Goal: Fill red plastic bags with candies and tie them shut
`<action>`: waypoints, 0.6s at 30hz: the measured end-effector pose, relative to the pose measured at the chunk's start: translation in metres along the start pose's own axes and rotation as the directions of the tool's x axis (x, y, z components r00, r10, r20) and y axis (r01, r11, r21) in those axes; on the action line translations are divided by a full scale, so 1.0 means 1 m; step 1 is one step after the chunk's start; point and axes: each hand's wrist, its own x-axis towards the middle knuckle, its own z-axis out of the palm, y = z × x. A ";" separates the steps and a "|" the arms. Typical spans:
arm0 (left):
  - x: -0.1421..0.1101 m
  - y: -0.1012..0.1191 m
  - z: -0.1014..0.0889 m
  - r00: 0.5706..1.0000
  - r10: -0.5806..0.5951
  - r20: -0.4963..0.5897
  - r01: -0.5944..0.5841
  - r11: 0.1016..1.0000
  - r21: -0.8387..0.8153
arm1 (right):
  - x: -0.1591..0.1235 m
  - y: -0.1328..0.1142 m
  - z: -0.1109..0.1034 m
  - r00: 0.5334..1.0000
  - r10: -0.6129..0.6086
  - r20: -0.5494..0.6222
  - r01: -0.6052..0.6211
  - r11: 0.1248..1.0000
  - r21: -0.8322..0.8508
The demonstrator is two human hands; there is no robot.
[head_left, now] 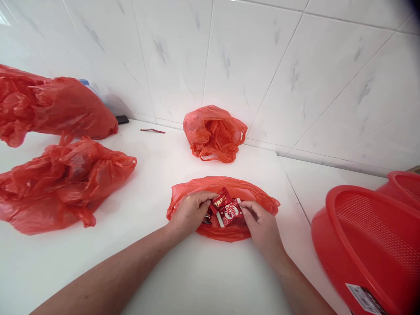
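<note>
- Head view looks down on a white bench (147, 183), where a flattened red thin-plastic bag (226, 186) lies open in front of the person; every place below is given relative to this bag.
- On top of the bag's open mouth sit small red-and-white printed foil sachets (229, 209), pinched between both hands.
- Left hand (190, 213) is curled, its fingers closed on the left end of the sachets and on the bag's film beneath.
- Right hand (262, 225) is half closed, thumb and forefinger nipping the sachets' right edge; the other fingers rest on the bag.
- Judging by looks, the sachets are light, thin and glossy, so likely slippery; a pinch at the sealed edges should hold best.
- The bag looks limp and crinkly, apt to slide on the smooth bench and to tear if pulled hard.
- Behind the bag, against the tiled wall, sits a crumpled red plastic bag (213, 133); to its left lie two larger red plastic bags (62, 183); to its right stands a red perforated plastic basket (370, 245).
</note>
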 end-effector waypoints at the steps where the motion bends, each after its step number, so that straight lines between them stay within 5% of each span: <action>1: 0.000 0.000 0.000 1.000 -0.002 -0.002 0.002 1.000 -0.001 | 0.000 0.000 0.000 1.000 0.001 0.001 -0.001 1.000 -0.001; 18: -0.001 0.003 -0.001 0.999 -0.005 0.035 0.006 1.000 -0.026 | 0.001 -0.001 0.000 1.000 0.005 0.002 -0.005 1.000 -0.010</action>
